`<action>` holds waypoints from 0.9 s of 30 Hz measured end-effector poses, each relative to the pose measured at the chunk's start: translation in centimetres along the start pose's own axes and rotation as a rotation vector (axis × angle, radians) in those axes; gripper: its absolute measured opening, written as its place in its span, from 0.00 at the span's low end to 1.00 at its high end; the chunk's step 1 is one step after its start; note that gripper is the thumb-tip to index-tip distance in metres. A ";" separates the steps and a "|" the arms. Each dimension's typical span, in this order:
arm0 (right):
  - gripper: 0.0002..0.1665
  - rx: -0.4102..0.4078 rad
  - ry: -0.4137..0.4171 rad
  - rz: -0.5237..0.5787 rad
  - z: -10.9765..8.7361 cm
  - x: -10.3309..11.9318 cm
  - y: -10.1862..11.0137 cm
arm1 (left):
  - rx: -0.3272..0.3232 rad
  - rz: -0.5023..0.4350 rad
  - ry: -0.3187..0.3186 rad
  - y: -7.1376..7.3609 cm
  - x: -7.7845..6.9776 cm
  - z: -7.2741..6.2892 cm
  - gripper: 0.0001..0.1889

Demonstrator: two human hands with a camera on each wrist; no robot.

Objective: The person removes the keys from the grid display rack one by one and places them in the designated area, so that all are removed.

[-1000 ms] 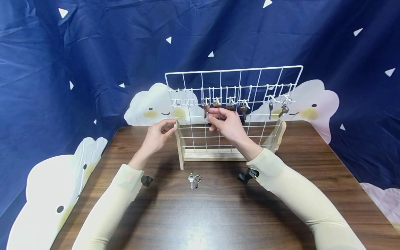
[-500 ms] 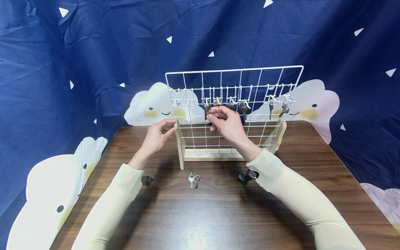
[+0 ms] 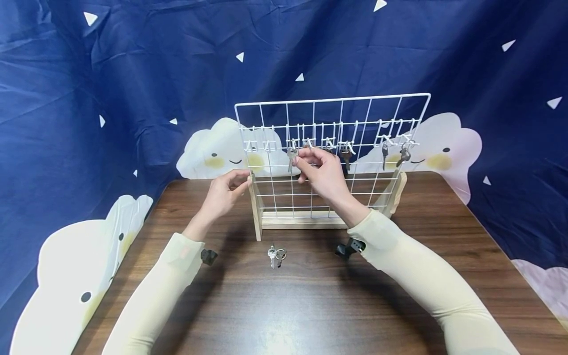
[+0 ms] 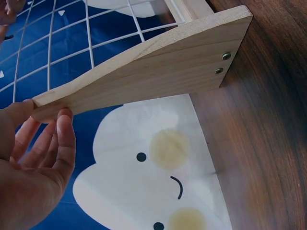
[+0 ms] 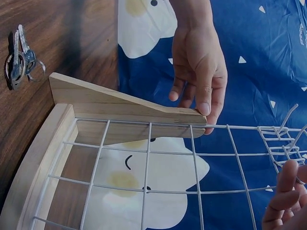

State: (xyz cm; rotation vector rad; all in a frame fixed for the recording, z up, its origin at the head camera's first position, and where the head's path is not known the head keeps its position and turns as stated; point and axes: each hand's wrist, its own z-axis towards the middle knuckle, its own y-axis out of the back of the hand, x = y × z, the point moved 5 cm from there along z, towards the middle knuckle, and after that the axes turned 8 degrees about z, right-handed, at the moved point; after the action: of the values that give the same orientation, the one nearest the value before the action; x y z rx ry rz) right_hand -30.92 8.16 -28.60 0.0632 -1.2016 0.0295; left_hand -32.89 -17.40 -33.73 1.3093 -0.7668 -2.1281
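A white wire rack point(image 3: 306, 224) with a wooden base stands on the table point(image 3: 355, 305). At the left part of the rack's front, the right hand point(image 3: 323, 175) has thumb and forefinger nearly together, pinching a silver key point(image 3: 291, 157) by its edge. The key points down just below one of the rack's hooks; whether it hangs on that hook is too small to tell. At the rack's left end, the left hand point(image 3: 225, 192) pinches the top of the wooden side piece point(image 3: 255, 209) between thumb and fingers. More keys point(image 3: 346, 155) hang along the rack's right part, some partly hidden behind the right hand. In front of the rack, near its left end, loose keys point(image 3: 272, 254) lie with a ring. Behind the rack hangs a blue curtain point(image 3: 177, 59) with white clouds.
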 end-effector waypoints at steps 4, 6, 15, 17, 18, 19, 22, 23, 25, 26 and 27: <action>0.13 -0.001 0.021 0.011 0.1 0.2 0.0 | -0.001 0.002 -0.001 0.0 0.0 0.0 0.17; 0.13 -0.001 0.020 0.013 0.1 0.2 0.0 | 0.000 0.000 -0.002 0.0 0.1 0.0 0.17; 0.13 -0.013 -0.005 0.061 0.3 0.3 -0.3 | 0.000 -0.009 -0.007 0.0 0.0 0.1 0.17; 0.12 -0.015 -0.005 0.064 0.2 0.3 -0.3 | -0.002 -0.007 -0.007 0.0 0.0 0.0 0.17; 0.12 -0.015 -0.002 0.064 0.2 0.3 -0.3 | -0.002 -0.006 -0.008 0.0 0.0 0.0 0.17; 0.12 -0.016 0.003 0.062 0.2 0.4 -0.2 | -0.004 -0.005 -0.009 0.0 0.0 0.0 0.17; 0.12 -0.016 0.020 0.053 0.0 0.5 -0.1 | -0.010 -0.007 -0.010 0.0 0.0 0.1 0.17; 0.12 -0.015 0.026 0.049 -0.1 0.6 0.0 | -0.011 -0.007 -0.011 0.0 0.0 0.1 0.17; 0.12 -0.011 0.036 0.035 -0.3 0.7 0.0 | -0.013 -0.004 -0.012 0.0 0.1 0.1 0.17; 0.12 -0.007 0.037 0.029 -0.4 0.7 0.1 | -0.012 -0.005 -0.011 0.0 0.1 0.1 0.17; 0.11 -0.004 0.040 0.023 -0.5 0.8 0.1 | -0.011 -0.005 -0.012 0.0 0.1 0.1 0.17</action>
State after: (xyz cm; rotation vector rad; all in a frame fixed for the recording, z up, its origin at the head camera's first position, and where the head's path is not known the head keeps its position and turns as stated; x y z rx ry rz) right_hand -30.20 8.31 -28.05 0.0448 -1.1625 0.0479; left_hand -32.97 -17.45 -33.76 1.2951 -0.7560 -2.1425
